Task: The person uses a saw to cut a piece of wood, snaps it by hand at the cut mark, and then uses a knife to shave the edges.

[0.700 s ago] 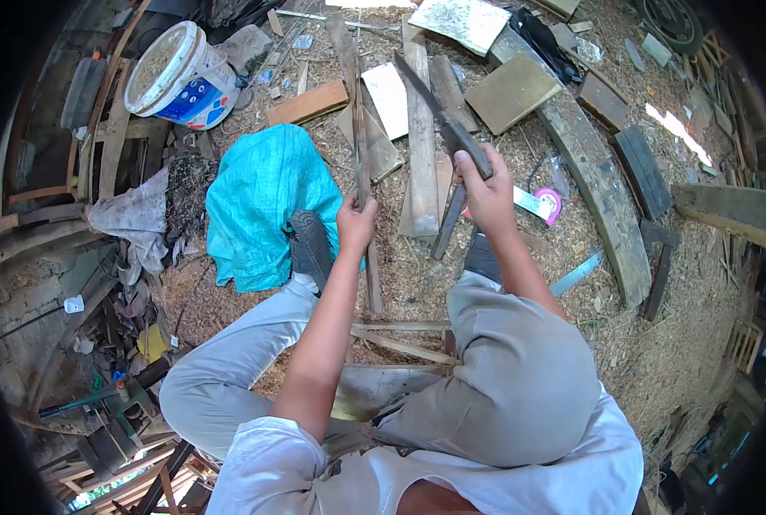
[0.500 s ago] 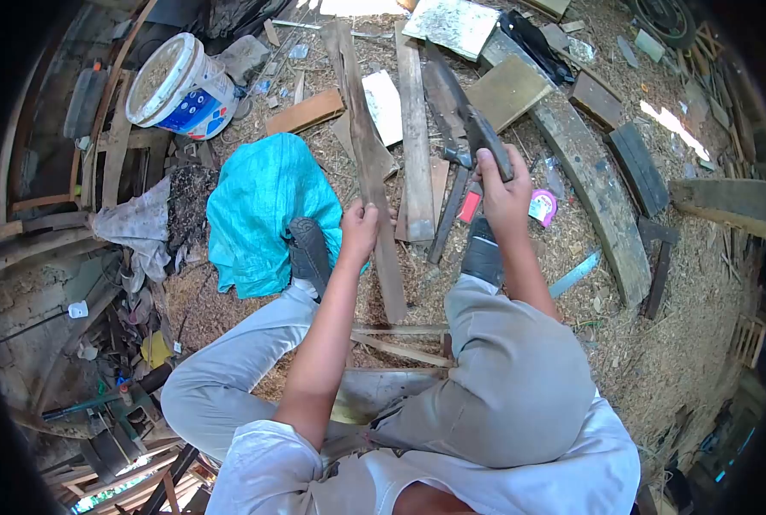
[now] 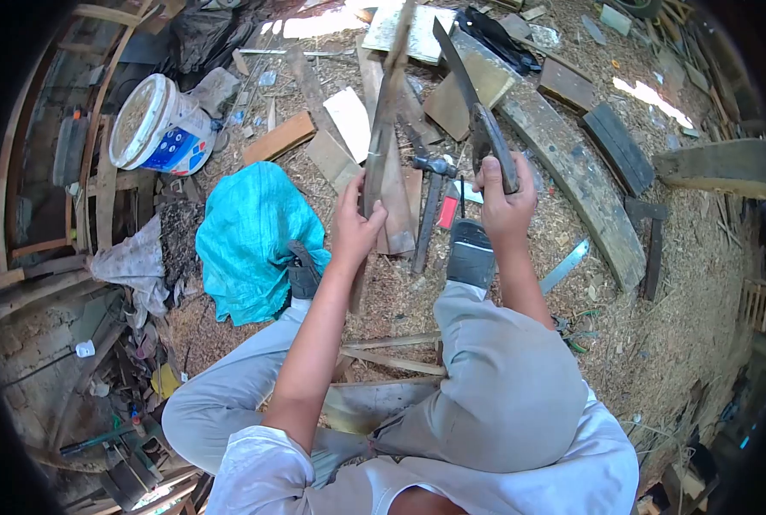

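My left hand [image 3: 357, 216] is closed around a long, narrow wooden board [image 3: 386, 112], tilted up with its far end near the top of the view. In my right hand [image 3: 508, 199] is the handle of a hand saw [image 3: 464, 73], its dark blade pointing up and away, apart from the board. Below the saw a hammer [image 3: 434, 165] lies on the ground among wood pieces. Close to it is a small red object [image 3: 446, 211], too small to name. My feet, in dark shoes [image 3: 471, 253], rest either side of the board's lower end.
A turquoise sack [image 3: 258, 245] lies at left, with a white bucket [image 3: 164, 129] behind it. A thick curved plank [image 3: 576, 176] and a dark wood block [image 3: 619, 148] lie at right. An orange-brown block [image 3: 278, 139] is beyond the sack. Wood shavings cover the ground.
My left hand has raised and tilted the board, lifting it off the scraps. The saw has turned so its blade shows narrower. My view has shifted slightly.
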The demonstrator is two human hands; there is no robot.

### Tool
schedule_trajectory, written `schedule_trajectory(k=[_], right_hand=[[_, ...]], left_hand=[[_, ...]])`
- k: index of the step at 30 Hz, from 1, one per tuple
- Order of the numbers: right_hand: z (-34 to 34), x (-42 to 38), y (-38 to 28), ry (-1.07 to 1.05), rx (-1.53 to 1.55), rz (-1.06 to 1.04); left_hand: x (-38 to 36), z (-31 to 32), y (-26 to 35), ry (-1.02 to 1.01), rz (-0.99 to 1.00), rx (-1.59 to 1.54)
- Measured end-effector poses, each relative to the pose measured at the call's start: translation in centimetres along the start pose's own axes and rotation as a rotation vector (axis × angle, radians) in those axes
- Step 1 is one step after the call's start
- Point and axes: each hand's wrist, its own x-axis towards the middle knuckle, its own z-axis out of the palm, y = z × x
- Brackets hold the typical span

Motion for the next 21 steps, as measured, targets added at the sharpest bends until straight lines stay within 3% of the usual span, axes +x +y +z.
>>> schedule_trajectory(k=[2,6,8,10,12,16,18,21], right_hand=[[-1.4,-0.1,0.0,-0.025,-0.194,-0.145],[-3.2,-1.2,0.7,-0.08,-0.26,-0.236],[-3.5,-1.9,1.5,-0.113,-0.407,-0.062],[-3.8,-2.3,3.4,-0.11,-0.497,-0.101],[-3.8,-2.6,4.6,-0.099,-0.461,-0.176],[-3.9,-3.7,4.1,-0.058,-0.332,-0.136],[-4.2,-3.6,3.3,0.011,-0.331,-0.318],[-5.4,-3.6,3.1,0.05,-0.354,-0.272]], left_hand=[[1.0,0.1,0.9,0.093,0.247,0.357],[3.3,0.2,1.6,0.084,0.201,0.573],[4.1,0.1,0.9,0.094,0.253,0.596],[4.4,-0.3,0.7,0.069,0.211,0.665],[4.4,-1.0,0.6,0.073,0.21,0.628],[4.7,-1.2,0.7,0.053,0.212,0.542],[5.3,-0.4,1.2,0.019,0.246,0.489],[7.3,2.1,2.1,-0.066,0.349,0.372]])
